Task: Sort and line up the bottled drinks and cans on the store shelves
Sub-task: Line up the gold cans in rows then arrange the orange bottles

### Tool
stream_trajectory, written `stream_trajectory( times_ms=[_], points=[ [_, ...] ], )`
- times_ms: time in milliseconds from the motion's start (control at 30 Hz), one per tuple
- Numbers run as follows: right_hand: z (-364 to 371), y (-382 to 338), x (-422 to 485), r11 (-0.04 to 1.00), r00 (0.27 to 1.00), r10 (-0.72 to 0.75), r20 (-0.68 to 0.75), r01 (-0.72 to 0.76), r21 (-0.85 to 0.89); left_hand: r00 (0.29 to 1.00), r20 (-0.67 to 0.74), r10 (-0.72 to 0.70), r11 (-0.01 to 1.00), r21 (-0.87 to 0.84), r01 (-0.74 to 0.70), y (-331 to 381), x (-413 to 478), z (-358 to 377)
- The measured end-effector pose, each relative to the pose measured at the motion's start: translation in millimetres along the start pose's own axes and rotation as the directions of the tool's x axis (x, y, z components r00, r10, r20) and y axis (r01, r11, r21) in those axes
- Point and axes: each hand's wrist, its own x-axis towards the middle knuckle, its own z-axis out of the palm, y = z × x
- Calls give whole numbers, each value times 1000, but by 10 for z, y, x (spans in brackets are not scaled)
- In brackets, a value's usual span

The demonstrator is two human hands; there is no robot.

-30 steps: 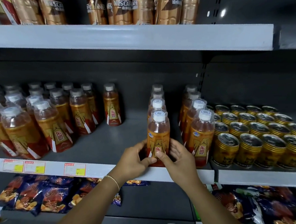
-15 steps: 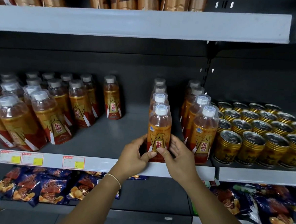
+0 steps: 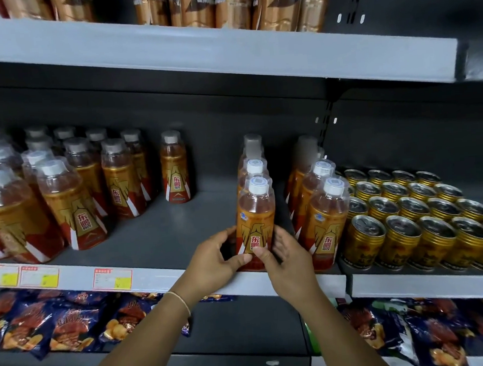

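The grey middle shelf (image 3: 158, 237) spans my feed. A crowd of orange bottles (image 3: 64, 201) fills its left end, and gold cans (image 3: 409, 222) stand in rows at the right. Between them I see two single-file rows of bottles. The front bottle (image 3: 255, 210) of the left row stands upright at the shelf's front edge. My left hand (image 3: 214, 263) and right hand (image 3: 290, 261) both clasp its lower label, thumbs across the front. A thin bracelet (image 3: 182, 299) circles the left wrist.
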Motion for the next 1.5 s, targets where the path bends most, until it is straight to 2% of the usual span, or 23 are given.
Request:
stream_trajectory(
  times_ms=[100,200,300,433,533,667,767,1033,1233,1433,1500],
  points=[
    [-12,-46,-13,998,1000,26,-1,-26,-63,994,109,32,964,-264,-3,-47,37,-103],
    [2,-55,-48,986,998,3,-56,-12,-168,999,51,16,884,-467,10,-91,164,-186],
    [15,-47,-107,932,994,-18,-105,-21,-362,997,-64,-43,865,-501,5,-102,458,-180],
    [42,-9,-194,873,993,9,-119,-66,-484,979,-96,-181,835,-541,102,-116,907,-108],
    [89,-2,-219,830,990,13,-138,-87,-551,973,-5,-232,774,-607,182,-50,1169,-30],
    [132,-70,-226,744,983,62,-173,-161,-649,972,152,-180,689,-686,234,56,1348,15],
    [175,-131,-223,708,977,45,-208,-178,-684,954,243,-174,589,-751,298,112,1422,38],
    [310,-150,-166,561,953,-75,-294,-204,-803,945,306,-120,529,-785,321,82,1585,92],
    [344,-132,-145,633,949,-22,-314,-230,-739,935,330,-129,536,-770,346,35,1622,105],
    [321,-129,-141,682,943,-2,-332,-241,-691,927,352,-126,422,-827,371,35,1665,176],
    [290,-149,-144,687,943,17,-333,-253,-682,927,352,-133,428,-823,374,52,1680,235]
  ],
)
